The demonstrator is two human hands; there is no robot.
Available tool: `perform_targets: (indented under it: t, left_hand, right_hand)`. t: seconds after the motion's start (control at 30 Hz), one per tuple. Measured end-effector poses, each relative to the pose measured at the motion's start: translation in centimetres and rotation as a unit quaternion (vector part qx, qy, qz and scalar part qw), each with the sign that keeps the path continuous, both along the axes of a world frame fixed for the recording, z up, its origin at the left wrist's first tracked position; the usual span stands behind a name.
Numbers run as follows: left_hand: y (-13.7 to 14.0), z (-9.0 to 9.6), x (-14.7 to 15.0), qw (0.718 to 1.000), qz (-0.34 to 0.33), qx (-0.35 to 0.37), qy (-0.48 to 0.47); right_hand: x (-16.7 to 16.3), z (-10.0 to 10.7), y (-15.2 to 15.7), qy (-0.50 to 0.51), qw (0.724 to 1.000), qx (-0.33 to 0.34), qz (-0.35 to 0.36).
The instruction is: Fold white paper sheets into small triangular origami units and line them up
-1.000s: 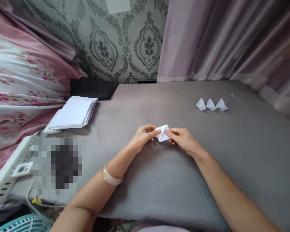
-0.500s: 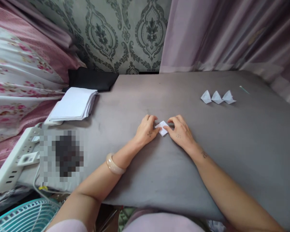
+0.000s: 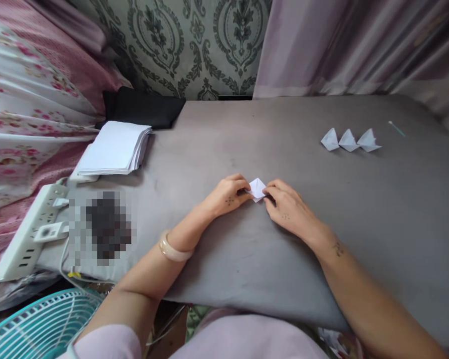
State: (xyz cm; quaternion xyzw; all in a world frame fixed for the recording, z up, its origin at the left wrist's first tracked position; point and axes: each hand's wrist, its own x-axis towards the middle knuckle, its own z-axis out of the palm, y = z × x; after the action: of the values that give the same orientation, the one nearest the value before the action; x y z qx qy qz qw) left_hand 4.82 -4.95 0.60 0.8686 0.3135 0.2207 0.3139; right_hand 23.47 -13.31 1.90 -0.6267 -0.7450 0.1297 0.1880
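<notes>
A small folded white paper piece (image 3: pixel 257 188), diamond-shaped with creases, is held between both hands just above or on the grey cloth surface (image 3: pixel 217 269). My left hand (image 3: pixel 232 193) pinches its left corner between thumb and fingers. On the opposite side, my right hand (image 3: pixel 287 203) grips the right corner the same way. Both hands partly cover the paper's side corners. Three finished-looking folded paper shapes (image 3: pixel 348 140) stand in a row at the back right, pointed ends up.
A stack of white paper (image 3: pixel 114 147) lies at the back left beside a folded black cloth (image 3: pixel 145 107). A power strip (image 3: pixel 26 232) with plugs runs along the left edge, near a blurred-out dark item (image 3: pixel 108 224). A teal fan (image 3: pixel 41 324) stands lower left; a thin stick (image 3: pixel 396 128) lies far right.
Thumbs have moved off the paper's middle to its side corners, so more of its face shows. The right hand has turned slightly. The whole view has shifted a little.
</notes>
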Motion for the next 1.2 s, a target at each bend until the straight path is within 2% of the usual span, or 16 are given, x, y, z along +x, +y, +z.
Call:
perform_targets:
  t: [0.27, 0.53, 0.77, 1.2]
  left_hand:
    - [0.1, 0.1, 0.0, 0.999, 0.034, 0.000, 0.026]
    - [-0.6, 0.5, 0.9, 0.991, 0.122, -0.047, 0.040]
    - [-0.7, -0.2, 1.5, 0.983, 0.173, -0.054, 0.024]
    - [-0.5, -1.4, 1.6, 0.986, 0.163, -0.035, 0.000]
  right_hand:
    - [0.2, -0.4, 0.4, 0.038, 0.998, -0.022, -0.054]
    - [0.4, -1.6, 1.0, 0.097, 0.988, 0.019, -0.117]
    - [0.0, -2.1, 1.5, 0.097, 0.982, 0.026, -0.160]
    - [0.0, -2.2, 1.8, 0.083, 0.984, -0.003, -0.160]
